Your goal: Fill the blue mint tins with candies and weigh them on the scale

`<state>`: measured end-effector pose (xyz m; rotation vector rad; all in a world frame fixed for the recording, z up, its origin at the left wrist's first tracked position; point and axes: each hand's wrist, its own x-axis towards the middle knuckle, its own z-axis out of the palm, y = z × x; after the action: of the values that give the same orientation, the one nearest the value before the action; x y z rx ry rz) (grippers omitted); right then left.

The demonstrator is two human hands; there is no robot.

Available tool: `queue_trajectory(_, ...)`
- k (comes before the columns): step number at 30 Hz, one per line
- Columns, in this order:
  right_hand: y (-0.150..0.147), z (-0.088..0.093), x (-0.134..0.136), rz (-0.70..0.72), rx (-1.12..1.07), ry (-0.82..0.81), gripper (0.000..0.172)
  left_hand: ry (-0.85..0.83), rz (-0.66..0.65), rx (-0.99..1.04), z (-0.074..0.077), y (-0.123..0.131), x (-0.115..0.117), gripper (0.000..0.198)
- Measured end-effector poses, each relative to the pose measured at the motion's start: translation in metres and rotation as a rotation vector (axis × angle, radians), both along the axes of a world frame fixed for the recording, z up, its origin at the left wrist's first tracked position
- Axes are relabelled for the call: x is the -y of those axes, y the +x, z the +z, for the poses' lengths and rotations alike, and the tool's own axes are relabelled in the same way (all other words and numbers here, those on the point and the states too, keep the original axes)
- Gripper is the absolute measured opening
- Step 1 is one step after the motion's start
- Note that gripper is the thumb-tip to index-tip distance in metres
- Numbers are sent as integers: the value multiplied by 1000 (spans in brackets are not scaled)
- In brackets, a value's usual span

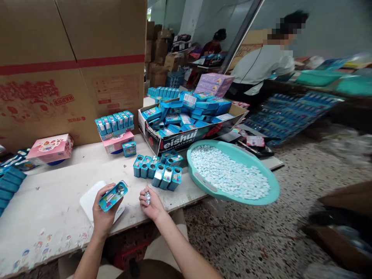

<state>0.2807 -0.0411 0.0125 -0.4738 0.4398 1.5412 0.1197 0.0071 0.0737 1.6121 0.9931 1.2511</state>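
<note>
My left hand [102, 217] is wrapped round a small blue candy tin [112, 197], tilted with its round opening up and to the right, above a white kitchen scale [90, 193]. Beside it, my right hand [152, 207] is cupped palm up, fingers curled round a small heap of pale candies [148, 198]. Past my hands stand several open blue tins [159, 173] in two short rows; candies show at the mouth of one. To the right, a turquoise basin [271, 195] holds a broad layer of pale blue and white candies [229, 172].
A black carton [177, 141] heaped with blue tins stands behind the open ones. Pink boxes [52, 149] and a row of upright tins [114, 123] are near a large cardboard box [72, 89]. A person in a white shirt [252, 66] works at the back right.
</note>
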Motion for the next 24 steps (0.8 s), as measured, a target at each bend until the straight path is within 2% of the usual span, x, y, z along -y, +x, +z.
queue_trajectory(3, 0, 2, 6, 8, 4, -10, 25, -83, 128, 62, 3, -10, -5, 50)
queue_trajectory(5, 1, 5, 10, 5, 3, -22, 26, -77, 219, 76, 7, -23, -11, 55)
queue_trajectory(9, 4, 8, 16, -14, 0, -20, 32, -77, 262, 70, 8, -47, -26, 56)
queue_trajectory(18, 9, 6, 28, -16, 20, -53, 36, -248, 306, 138, -34, -62, -45, 59)
queue_trajectory(24, 16, 1, 37, -33, 71, -35, 36, -221, 296, 24, -47, -59, -46, 56)
